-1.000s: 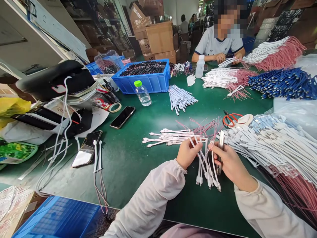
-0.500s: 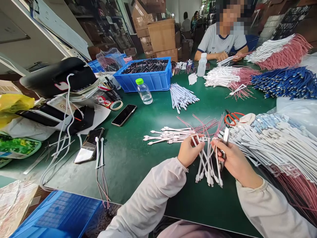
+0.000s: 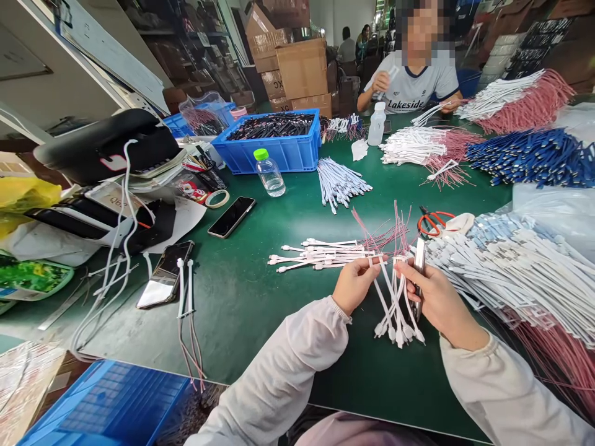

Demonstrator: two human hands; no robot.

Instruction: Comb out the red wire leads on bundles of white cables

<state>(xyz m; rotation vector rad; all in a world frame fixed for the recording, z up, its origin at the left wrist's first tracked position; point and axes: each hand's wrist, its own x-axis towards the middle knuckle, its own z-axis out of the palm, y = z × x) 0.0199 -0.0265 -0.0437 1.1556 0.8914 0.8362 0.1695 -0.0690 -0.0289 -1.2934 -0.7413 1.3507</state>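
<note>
My left hand [image 3: 354, 286] is closed, pinching the upper part of white cables with its thumb and fingers. Beside it, my right hand [image 3: 441, 302] is wrapped round a narrow silver metal tool [image 3: 420, 255] and pinches the same bunch. These white cables [image 3: 398, 310] hang crossed below both hands, connector ends down, while thin pink wires [image 3: 398, 230] stick up above. Just beyond my left hand lies a row of similar white cables [image 3: 320, 251] on the green table [image 3: 260, 322]. The tool's kind is mostly hidden by my fingers.
A large pile of white cables [image 3: 511, 272] lies at right, near orange-handled scissors [image 3: 433, 224]. Farther back are a blue bin [image 3: 274, 152], a green-capped bottle [image 3: 269, 176] and blue cables [image 3: 534, 155]. Phones [image 3: 232, 217] lie at left. A co-worker [image 3: 413, 80] sits opposite.
My hands stay close together, and the hanging cables have shifted and bunched slightly. Across the table, the co-worker has raised one hand with something whitish in it.
</note>
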